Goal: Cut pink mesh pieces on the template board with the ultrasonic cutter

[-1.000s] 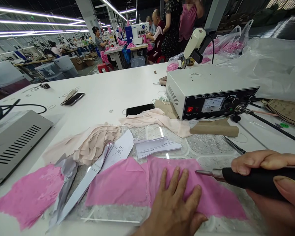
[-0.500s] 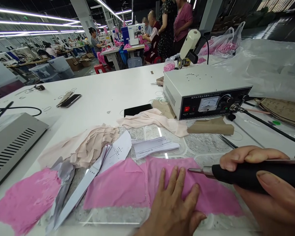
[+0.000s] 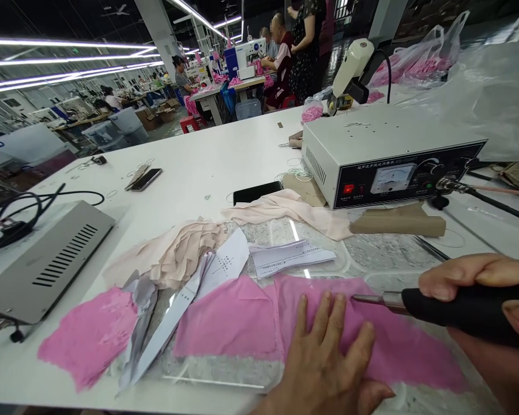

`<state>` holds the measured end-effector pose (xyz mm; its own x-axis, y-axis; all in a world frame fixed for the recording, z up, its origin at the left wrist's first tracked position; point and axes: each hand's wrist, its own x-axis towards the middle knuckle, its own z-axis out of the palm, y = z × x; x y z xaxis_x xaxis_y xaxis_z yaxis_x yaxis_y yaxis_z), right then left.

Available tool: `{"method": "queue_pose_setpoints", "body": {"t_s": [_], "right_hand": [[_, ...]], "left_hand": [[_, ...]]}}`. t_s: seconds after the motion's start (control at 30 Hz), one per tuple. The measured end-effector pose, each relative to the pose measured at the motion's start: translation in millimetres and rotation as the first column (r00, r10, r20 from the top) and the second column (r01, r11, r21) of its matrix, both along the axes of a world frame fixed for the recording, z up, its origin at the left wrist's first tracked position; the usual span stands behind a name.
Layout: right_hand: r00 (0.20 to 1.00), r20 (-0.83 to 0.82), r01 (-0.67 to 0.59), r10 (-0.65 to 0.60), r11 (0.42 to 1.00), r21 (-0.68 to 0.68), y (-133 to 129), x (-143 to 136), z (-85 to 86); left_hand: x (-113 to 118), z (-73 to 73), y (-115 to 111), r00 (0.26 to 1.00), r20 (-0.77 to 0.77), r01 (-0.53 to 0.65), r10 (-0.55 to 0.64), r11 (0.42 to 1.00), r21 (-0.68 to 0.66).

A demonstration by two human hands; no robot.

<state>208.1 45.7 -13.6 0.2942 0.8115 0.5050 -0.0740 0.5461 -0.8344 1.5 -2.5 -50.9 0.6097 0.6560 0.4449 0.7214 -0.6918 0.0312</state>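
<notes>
My left hand (image 3: 324, 351) lies flat with its fingers spread on a pink fabric piece (image 3: 398, 340). My right hand (image 3: 476, 276) is wrapped round the black handle of an ultrasonic welding handpiece (image 3: 432, 311). The handpiece's metal tip points left, just right of my left fingertips; whether it touches the cloth I cannot tell. Left of my hand, another pink panel (image 3: 229, 323) meets or overlaps this one. The fabric rests on a clear-covered, grey-patterned mat (image 3: 216, 370). White paper patterns (image 3: 294, 257) lie along its far edge.
A generator box (image 3: 393, 155) with a dial stands at back right, another grey box (image 3: 47, 259) at left. Beige fabric (image 3: 185, 253), a pink scrap (image 3: 90, 334), a black phone (image 3: 257, 193) and tweezers (image 3: 432, 248) lie around. People work at sewing machines beyond the table.
The camera view has swung left, so the whole scene sits further right. Both hands and the handpiece keep nearly the same place on the fabric.
</notes>
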Motion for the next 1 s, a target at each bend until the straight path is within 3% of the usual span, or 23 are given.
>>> {"method": "queue_pose_setpoints", "body": {"t_s": [0.33, 0.67, 1.0], "right_hand": [[0.998, 0.053, -0.017, 0.018, 1.000, -0.026, -5, -20, 10.1], [0.990, 0.066, -0.124, 0.124, 0.992, -0.003, -3, -22, 2.9], [0.992, 0.091, -0.087, 0.089, 0.996, -0.022, -2, -23, -0.5]], "left_hand": [[-22, -10.1, -3, 0.980, 0.198, 0.001, -0.017, 0.997, 0.080], [-24, -14.1, -8, 0.979, 0.203, -0.029, 0.007, 0.994, 0.106], [-27, -17.3, -11, 0.985, 0.160, -0.073, 0.056, 0.992, 0.100]]}}
